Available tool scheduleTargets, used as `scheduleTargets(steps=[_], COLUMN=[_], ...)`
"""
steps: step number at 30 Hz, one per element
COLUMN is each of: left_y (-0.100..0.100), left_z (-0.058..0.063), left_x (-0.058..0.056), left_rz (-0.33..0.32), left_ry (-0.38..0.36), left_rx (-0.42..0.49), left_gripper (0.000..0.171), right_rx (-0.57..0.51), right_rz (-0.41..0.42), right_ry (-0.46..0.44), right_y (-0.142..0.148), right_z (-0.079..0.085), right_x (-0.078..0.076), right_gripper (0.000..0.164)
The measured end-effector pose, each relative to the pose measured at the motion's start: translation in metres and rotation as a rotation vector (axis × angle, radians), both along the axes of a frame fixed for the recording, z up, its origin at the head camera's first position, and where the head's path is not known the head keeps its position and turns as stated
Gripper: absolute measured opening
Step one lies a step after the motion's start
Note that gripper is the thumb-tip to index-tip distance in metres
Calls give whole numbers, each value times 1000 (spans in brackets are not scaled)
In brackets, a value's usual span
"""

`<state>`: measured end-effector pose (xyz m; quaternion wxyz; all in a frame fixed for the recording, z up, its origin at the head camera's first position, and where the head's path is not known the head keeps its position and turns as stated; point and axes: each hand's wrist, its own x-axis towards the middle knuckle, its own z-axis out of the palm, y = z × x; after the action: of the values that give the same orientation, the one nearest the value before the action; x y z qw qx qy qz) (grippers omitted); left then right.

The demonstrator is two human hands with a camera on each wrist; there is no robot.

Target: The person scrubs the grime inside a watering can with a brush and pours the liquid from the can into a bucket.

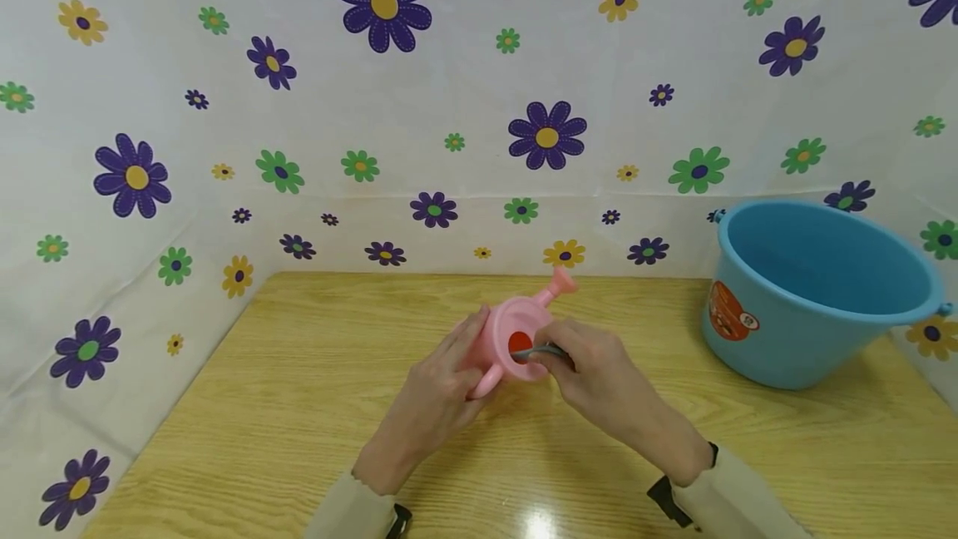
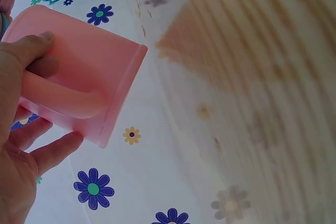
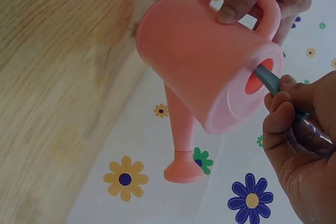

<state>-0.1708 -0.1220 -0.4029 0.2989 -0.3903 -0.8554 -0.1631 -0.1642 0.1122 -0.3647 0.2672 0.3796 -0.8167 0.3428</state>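
Note:
A pink toy watering can [image 1: 490, 339] is tilted above the wooden table, its round opening towards me and its spout pointing away to the right. My left hand [image 1: 434, 385] holds the can at its handle side; in the left wrist view the thumb presses its wall and the fingers spread below the handle [image 2: 63, 98]. With thumb and fingers, my right hand [image 1: 599, 364] pinches a slim grey-blue handle [image 3: 268, 80] that goes into the can's opening. Red shows inside the opening. The far end of the grey-blue handle is hidden in the can, so I cannot tell what tool it is.
A large blue bucket [image 1: 786, 348] with a red label stands at the right of the wooden table [image 1: 299, 406]. Behind and to the left, a white flower-print sheet [image 1: 464, 81] hangs at the table's edges.

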Motion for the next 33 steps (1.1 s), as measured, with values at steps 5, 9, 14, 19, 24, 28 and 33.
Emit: scheduleTargets(steps=[5, 9, 14, 19, 24, 28, 33], left_y=[0, 0, -1, -1, -1, -2, -2], left_z=[-2, -2, -3, -3, -2, -1, -1], left_x=[-1, -2, -2, -2, -3, -4, -4], left_rz=[3, 7, 16, 25, 25, 33, 34], left_ry=[3, 1, -24, -45, -59, -69, -79], left_rx=[5, -9, -22, -16, -19, -31, -37], left_gripper=[36, 36, 33, 30, 32, 31, 30], right_rx=[-19, -37, -58, -54, -58, -74, -54], right_rz=[-18, -22, -13, -21, -32, -18, -22], right_ry=[-45, -41, -44, -70, -78, -44, -46], right_y=[1, 5, 12, 16, 20, 22, 24], right_z=[0, 2, 4, 7, 11, 14, 15], right_x=[2, 4, 5, 7, 10, 11, 13], right_gripper=[20, 21, 21, 20, 19, 20, 21])
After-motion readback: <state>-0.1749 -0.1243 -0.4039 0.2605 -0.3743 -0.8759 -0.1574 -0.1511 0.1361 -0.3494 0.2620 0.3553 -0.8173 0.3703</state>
